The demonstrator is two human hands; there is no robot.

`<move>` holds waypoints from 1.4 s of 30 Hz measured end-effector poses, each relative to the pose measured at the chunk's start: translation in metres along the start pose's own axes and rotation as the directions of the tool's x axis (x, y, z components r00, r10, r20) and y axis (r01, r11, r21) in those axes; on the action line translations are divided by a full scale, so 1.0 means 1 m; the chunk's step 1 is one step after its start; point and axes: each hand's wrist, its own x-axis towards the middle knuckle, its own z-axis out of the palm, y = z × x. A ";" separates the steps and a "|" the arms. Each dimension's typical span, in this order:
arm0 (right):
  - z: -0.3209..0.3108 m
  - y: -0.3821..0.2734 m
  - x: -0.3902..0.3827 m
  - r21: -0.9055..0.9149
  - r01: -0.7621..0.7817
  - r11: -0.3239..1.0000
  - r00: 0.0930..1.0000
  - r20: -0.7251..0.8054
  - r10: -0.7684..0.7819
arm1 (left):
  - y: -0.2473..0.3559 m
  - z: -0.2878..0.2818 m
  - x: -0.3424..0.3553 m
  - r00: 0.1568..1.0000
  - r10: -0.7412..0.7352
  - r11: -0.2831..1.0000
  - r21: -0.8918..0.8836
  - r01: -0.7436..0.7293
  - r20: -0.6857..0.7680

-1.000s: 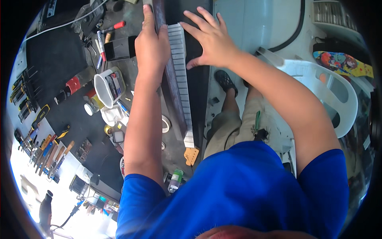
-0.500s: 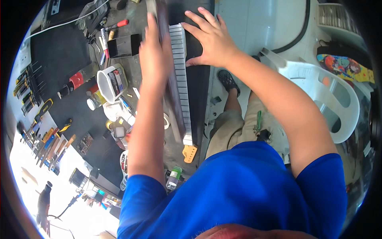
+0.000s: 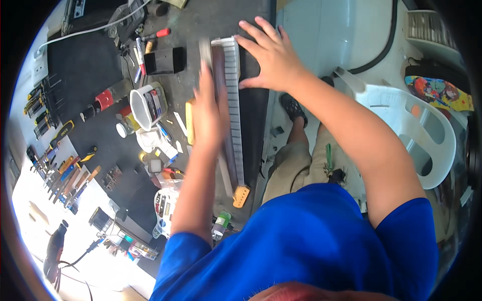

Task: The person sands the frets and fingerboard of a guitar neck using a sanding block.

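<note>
Your left hand [image 3: 207,118], in the head view, lies along a long narrow bar [image 3: 230,145] and is blurred, so you cannot tell whether its fingers are clamped on the bar or merely laid against it. Your right hand [image 3: 276,61] is spread wide, fingers apart and nothing in its grasp, with index fingertip and thumb tip at the right edge of the guitar neck [image 3: 232,70]. That neck lies lengthwise on the dark workbench [image 3: 193,42], near the bench's right edge, fretted face up, its yellowish headstock [image 3: 241,196] toward your body; the bar appears to overlap its left part. For even contact, it seems best to keep the bar flat on the frets [image 3: 234,100], in line with the neck, pressing lightly and equally along its length so that it does not tip over the left edge. Your right fingers would do well to steady the neck while staying out of the bar's path. Mind the yellow piece [image 3: 190,120] just beside your left hand, which a knuckle could catch
</note>
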 end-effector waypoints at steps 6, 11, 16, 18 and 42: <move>-0.001 -0.007 0.002 0.016 0.008 1.000 1.000 -0.010 -0.007 | 0.004 -0.016 0.021 0.983 -0.165 0.984 -0.056 0.170 0.082; 0.001 -0.005 0.004 0.028 0.020 0.999 1.000 -0.008 -0.020 | 0.015 -0.028 0.084 0.952 -0.290 0.954 -0.050 0.296 0.102; 0.006 -0.007 0.001 0.035 -0.042 0.999 0.998 -0.040 0.043 | -0.006 -0.014 -0.046 0.995 0.077 0.992 0.103 -0.070 -0.065; 0.008 -0.008 0.002 0.062 -0.035 0.997 0.996 -0.079 0.039 | -0.013 -0.008 -0.023 1.000 -0.002 0.997 -0.079 -0.001 -0.029; 0.007 -0.001 0.001 0.042 -0.023 0.999 0.995 -0.093 0.027 | -0.006 -0.011 -0.040 0.963 0.241 0.940 0.275 -0.202 -0.118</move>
